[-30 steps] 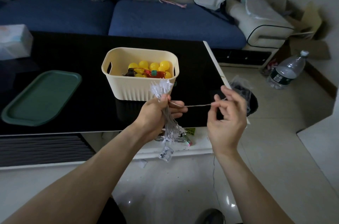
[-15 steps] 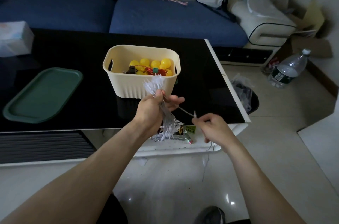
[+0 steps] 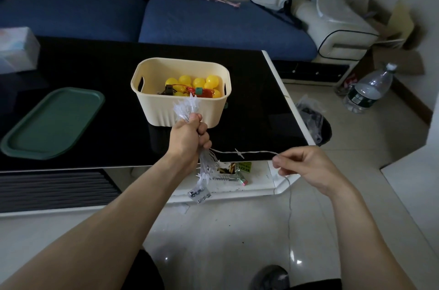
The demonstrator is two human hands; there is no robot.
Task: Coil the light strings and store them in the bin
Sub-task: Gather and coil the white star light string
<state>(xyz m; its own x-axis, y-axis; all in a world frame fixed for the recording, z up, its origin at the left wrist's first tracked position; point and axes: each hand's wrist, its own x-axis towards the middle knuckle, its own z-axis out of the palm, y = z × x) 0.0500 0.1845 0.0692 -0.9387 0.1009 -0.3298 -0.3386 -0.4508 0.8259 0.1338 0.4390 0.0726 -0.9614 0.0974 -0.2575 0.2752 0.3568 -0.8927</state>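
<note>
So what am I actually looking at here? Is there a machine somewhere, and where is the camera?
There is no machine: a person works with bare hands, and the single camera sits on their head, looking forward and down, so both arms reach in from the bottom of the picture. The left hand grips a bundle of clear star light string, already gathered into loops. The right hand pinches the loose wire, which runs between the hands and then trails down toward the floor. On the black table stands a cream bin that already holds a string of yellow ball lights. Left of it lies a green tray. A blue sofa stands behind, and a plastic bottle stands on the floor to the right.
</note>
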